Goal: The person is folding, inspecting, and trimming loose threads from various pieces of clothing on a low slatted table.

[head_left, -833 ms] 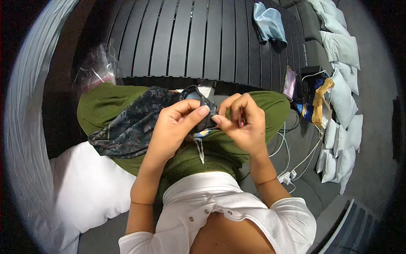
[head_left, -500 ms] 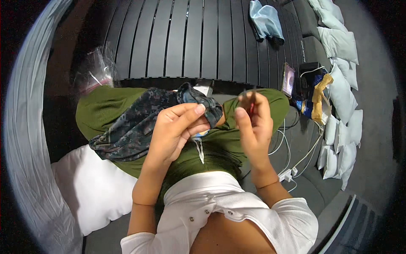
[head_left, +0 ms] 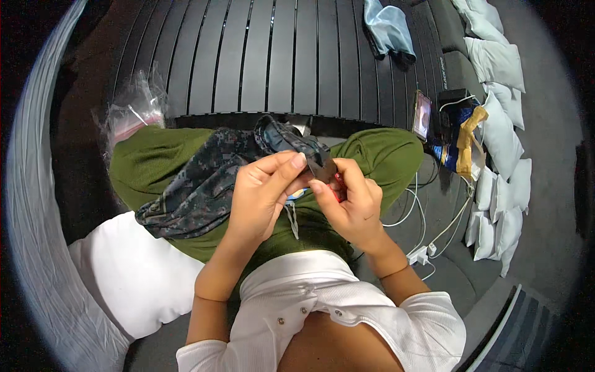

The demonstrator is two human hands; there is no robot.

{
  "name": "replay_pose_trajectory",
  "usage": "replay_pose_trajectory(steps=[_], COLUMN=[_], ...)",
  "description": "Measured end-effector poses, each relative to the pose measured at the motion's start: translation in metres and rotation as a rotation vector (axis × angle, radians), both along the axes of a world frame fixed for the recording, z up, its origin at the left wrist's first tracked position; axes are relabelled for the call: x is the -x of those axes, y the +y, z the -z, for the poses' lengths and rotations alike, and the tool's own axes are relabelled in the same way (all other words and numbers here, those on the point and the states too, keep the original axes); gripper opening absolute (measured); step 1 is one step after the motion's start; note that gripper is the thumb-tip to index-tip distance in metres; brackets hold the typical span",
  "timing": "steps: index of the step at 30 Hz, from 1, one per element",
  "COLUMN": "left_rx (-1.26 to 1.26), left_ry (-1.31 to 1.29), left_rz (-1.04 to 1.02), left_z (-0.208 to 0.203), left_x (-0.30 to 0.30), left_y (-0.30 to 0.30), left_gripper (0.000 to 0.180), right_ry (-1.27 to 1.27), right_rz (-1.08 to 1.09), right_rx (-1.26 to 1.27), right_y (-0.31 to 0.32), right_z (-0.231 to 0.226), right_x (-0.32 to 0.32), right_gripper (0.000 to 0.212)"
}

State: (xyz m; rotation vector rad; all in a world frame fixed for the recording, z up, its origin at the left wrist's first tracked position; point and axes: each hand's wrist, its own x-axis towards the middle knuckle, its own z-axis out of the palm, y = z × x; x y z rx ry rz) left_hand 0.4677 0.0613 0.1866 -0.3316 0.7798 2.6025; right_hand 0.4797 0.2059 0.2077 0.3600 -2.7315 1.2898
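A dark camouflage cloth garment lies across my lap, its far end bunched up. My left hand is closed, pinching the edge of that bunched end between thumb and fingers. Held in my right hand is a pair of small scissors with red handles and grey metal blades. The blades point up and left, close beside my left fingertips at the cloth. Whether they touch the cloth I cannot tell. A whitish strip of drawstring hangs below my hands.
Beyond my knees stands a black slatted table with light blue cloth on it. A clear plastic bag lies left; a phone, white cables and a row of pillows are right. A white pillow lies by my left side.
My right hand has moved left and slightly down, bringing the scissors next to my left fingertips. My left hand has shifted a little to the right, still pinching the cloth.
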Motion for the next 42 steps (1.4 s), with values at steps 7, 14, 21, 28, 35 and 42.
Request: replay_pose_trajectory(steps=[7,14,21,28,35,42], left_rx=[0.275,0.356,0.408,0.343,0.324,0.301], left_ry=[0.136,0.147,0.186,0.148,0.059,0.125], left_rz=[-0.080,-0.107,-0.100,-0.106,-0.100,-0.102], left_z=[0.003,0.002,0.006,0.000,-0.003,0.001], left_x=[-0.005,-0.003,-0.002,-0.001,-0.002,-0.003], left_y=[0.004,0.006,0.003,0.004,0.003,-0.002], left_gripper=[0.014,0.014,0.011,0.012,0.015,0.014], right_ry=[0.002,-0.005,0.011,0.000,-0.034,-0.095], right_rz=[-0.007,0.000,-0.036,-0.017,0.062,0.060], right_rx=[-0.021,-0.051,-0.083,-0.032,0.070,0.087], right_y=[0.001,0.001,0.000,0.003,0.011,0.004], right_z=[0.001,-0.002,-0.004,-0.004,-0.012,-0.010], right_x=[0.002,0.004,0.008,0.011,0.009,0.006], right_gripper=[0.017,0.017,0.023,0.013,0.014,0.015])
